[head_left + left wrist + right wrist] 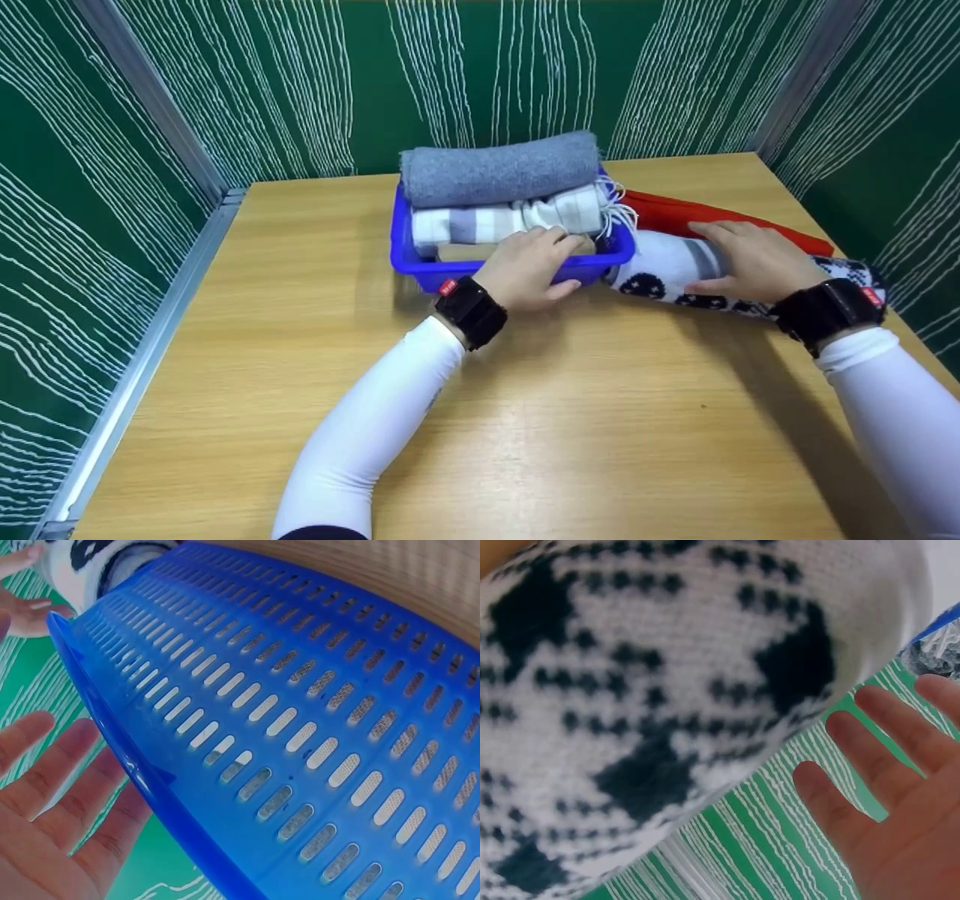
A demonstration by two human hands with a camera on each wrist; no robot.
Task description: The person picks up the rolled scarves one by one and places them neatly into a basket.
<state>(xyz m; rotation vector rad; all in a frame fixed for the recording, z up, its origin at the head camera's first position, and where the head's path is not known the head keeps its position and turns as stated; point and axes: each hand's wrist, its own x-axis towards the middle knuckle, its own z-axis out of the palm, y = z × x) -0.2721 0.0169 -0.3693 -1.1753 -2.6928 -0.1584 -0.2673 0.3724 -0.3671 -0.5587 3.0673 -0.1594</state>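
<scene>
A blue slotted plastic basket (511, 268) holds a rolled grey scarf (499, 171), a rolled white-and-grey plaid scarf (491, 223) with fringe, and a tan roll mostly hidden at the front. My left hand (531, 266) reaches over the basket's front rim, fingers extended above the tan roll (461, 252); whether they touch it cannot be told. In the left wrist view its fingers (71, 795) look straight beside the rim. Over a rolled black-and-white patterned knit (664, 262), right of the basket, my right hand (761, 259) spreads its thumb and fingers (881, 750) without gripping.
A red rolled cloth (697, 214) lies behind the patterned knit, its left end near the basket. Everything stands on a wooden table (315, 360). Green panels with white wavy lines (367, 82) enclose the back and sides.
</scene>
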